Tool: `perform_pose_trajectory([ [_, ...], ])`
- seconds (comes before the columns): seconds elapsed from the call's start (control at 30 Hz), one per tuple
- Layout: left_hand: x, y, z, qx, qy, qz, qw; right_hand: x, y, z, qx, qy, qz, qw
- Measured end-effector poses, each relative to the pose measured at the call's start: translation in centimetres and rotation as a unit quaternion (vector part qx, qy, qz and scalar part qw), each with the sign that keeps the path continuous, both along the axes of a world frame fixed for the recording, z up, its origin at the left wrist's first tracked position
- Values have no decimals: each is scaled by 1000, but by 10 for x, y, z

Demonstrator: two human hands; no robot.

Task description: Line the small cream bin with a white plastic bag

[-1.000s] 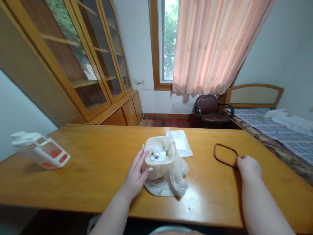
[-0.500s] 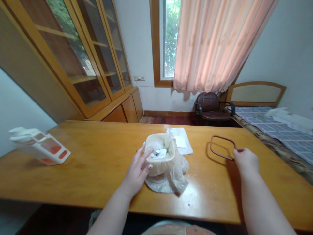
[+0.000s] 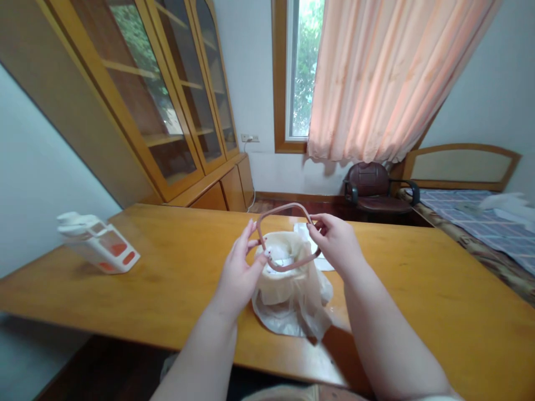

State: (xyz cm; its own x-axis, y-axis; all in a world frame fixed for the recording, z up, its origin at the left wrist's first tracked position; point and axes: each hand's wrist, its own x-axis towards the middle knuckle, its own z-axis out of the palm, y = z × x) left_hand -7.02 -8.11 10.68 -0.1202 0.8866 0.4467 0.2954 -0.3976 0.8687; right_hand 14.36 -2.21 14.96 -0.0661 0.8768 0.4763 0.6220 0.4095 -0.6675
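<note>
A brown rounded-square ring (image 3: 288, 206) is held tilted just above a small bin lined with a pale plastic bag (image 3: 278, 287). My left hand (image 3: 240, 262) pinches the ring's left side between thumb and fingers. On the opposite side, my right hand (image 3: 336, 245) grips it with closed fingers. The bag is folded over the bin's rim, and its loose part spreads onto the table at the right. Whitish crumpled bits lie inside the bin. Behind it, a white flat packet (image 3: 328, 263) is partly covered by my right hand.
A white-lidded clear container (image 3: 100, 242) with orange patches stands at the left of the wooden table (image 3: 184, 267). Beyond the table are a glass-door cabinet (image 3: 167, 111), a brown armchair (image 3: 368, 186) and a bed (image 3: 472, 206) on the right.
My right hand has brought the ring from the right side of the table to above the bin. My left hand has left the bin's rim and taken the ring's left side.
</note>
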Motion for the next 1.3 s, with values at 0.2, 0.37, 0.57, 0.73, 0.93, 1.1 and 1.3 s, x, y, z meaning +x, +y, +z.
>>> perform_pose_trajectory([
  [0.2,1,19,-14,-24,-1,45,999,-1,4,-10,-69,1,39,997],
  [0.37,2,26,-16,-21,9,35,999,3,8,-14,-80,-18,31,996],
  [0.57,-2,20,-6,-22,-7,40,999,-1,5,-16,-105,7,69,992],
  [0.73,-8,18,-3,-27,86,96,991,-6,9,-20,-109,-14,50,993],
  [0.93,-11,27,-15,-94,159,101,978,-8,18,-30,-157,-103,23,982],
  [1.1,-12,32,-29,-105,143,78,981,-8,20,-34,-170,-119,25,978],
  [1.3,-11,35,-35,-86,136,10,987,-10,18,-31,-162,-134,22,977],
])
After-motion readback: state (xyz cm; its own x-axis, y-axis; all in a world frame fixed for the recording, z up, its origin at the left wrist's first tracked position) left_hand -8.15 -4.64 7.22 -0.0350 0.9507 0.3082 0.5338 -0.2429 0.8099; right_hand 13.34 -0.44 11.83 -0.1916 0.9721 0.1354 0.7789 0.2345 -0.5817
